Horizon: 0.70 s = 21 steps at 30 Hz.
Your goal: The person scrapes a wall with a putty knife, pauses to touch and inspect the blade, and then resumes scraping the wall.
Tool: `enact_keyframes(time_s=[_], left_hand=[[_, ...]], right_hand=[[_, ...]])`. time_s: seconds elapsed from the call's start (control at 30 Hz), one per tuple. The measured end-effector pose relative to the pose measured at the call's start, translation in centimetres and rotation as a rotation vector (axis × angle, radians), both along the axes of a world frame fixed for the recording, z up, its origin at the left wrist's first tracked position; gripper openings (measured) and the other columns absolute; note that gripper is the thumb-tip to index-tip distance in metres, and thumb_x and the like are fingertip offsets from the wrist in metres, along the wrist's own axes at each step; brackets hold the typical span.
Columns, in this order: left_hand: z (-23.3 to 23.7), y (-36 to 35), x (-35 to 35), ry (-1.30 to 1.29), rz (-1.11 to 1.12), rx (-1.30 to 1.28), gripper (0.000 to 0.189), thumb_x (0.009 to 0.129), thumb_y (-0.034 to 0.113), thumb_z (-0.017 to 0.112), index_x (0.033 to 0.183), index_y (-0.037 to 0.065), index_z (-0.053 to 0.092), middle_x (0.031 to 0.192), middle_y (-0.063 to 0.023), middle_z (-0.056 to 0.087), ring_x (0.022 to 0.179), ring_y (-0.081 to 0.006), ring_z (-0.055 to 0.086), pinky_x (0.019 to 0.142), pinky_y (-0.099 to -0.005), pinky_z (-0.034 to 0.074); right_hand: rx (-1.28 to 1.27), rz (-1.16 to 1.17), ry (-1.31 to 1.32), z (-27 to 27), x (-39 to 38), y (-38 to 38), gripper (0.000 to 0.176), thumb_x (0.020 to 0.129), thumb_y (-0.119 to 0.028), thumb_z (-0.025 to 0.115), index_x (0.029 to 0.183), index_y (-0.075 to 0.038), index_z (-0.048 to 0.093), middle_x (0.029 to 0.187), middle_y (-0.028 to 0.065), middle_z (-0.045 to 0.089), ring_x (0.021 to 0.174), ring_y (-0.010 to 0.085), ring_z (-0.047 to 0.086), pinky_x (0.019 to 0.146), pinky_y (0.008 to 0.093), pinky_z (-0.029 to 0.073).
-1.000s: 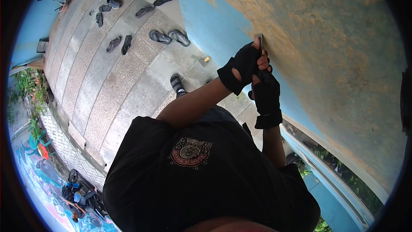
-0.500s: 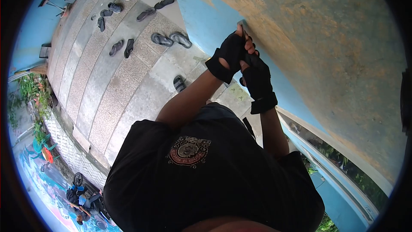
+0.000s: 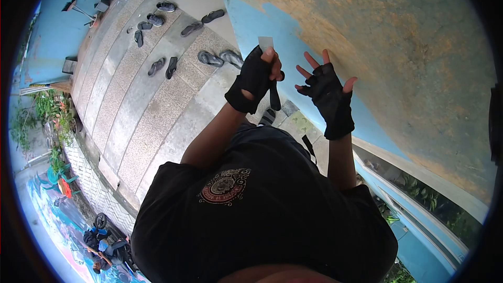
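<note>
Two hands in black fingerless gloves: one left hand point(image 3: 255, 78), one right hand point(image 3: 329, 94). One scraper point(image 3: 265, 43). Ten loose sandals point(image 3: 210, 58) on the steps point(image 3: 131, 120), and an eleventh sandal point(image 3: 267, 117) nearer the body.

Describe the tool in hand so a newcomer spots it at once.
Start at the patchy orange and blue wall. Before its blue strip, the left hand in a black fingerless glove grips the scraper: pale flat blade above the fingers, dark handle below. The right hand holds nothing.
</note>
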State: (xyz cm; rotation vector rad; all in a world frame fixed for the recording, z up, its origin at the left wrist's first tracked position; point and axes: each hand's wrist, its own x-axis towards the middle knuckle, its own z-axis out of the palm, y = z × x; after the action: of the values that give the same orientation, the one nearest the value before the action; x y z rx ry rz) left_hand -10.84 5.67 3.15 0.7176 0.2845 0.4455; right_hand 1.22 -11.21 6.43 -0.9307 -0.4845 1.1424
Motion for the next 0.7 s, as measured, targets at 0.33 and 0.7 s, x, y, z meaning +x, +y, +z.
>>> enact_keyframes(time_s=[0.33, 0.7], left_hand=[[1.1, 0.6, -0.5, 0.431, 0.185, 0.526, 0.031, 0.075, 0.016, 0.083, 0.091, 0.004, 0.059, 0.074, -0.0004, 0.060, 0.063, -0.0082, 0.058, 0.056, -0.0248, 0.048], [1.2, 6.4, -4.9, 0.105, -0.187, 0.050, 0.024, 0.084, 0.017, 0.074, 0.098, 0.005, 0.058, 0.074, 0.0000, 0.060, 0.057, -0.0069, 0.053, 0.050, -0.0222, 0.041]], right_hand=[[0.435, 0.030, 0.480, 1.3, -4.1, 3.6, 0.112, 0.070, -0.091, 0.038, 0.155, -0.022, 0.013, 0.161, 0.0137, 0.006, 0.145, 0.0340, 0.018, 0.110, 0.0574, 0.027], [0.515, -0.151, 0.537, 3.6, -10.7, 8.1, 0.102, 0.081, -0.081, 0.039, 0.154, -0.013, 0.017, 0.160, 0.0177, 0.008, 0.142, 0.0416, 0.023, 0.106, 0.0665, 0.025]])
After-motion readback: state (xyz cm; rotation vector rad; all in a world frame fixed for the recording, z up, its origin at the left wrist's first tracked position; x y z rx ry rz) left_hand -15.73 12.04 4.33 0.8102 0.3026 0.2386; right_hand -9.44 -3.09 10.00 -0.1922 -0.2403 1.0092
